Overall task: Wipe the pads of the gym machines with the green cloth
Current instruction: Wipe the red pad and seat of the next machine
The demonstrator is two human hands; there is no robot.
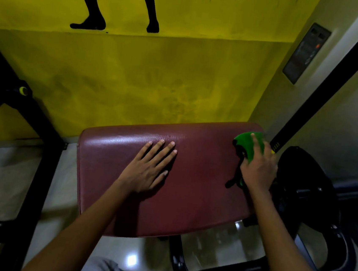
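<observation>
A wide maroon pad [191, 180] of a gym machine fills the middle of the head view. My left hand [150, 165] lies flat on its centre, fingers straight and spread. At the pad's far right edge my right hand [258, 165] presses the green cloth [248, 142] onto the pad, one finger stretched over the cloth. Part of the cloth bunches dark under my palm and trails toward me.
A yellow wall [135, 75] with a painted black silhouette stands right behind the pad. Black machine frame [31, 120] runs on the left. A black weight plate and bar [307, 186] sit close on the right. Glossy tiled floor [206, 248] lies below.
</observation>
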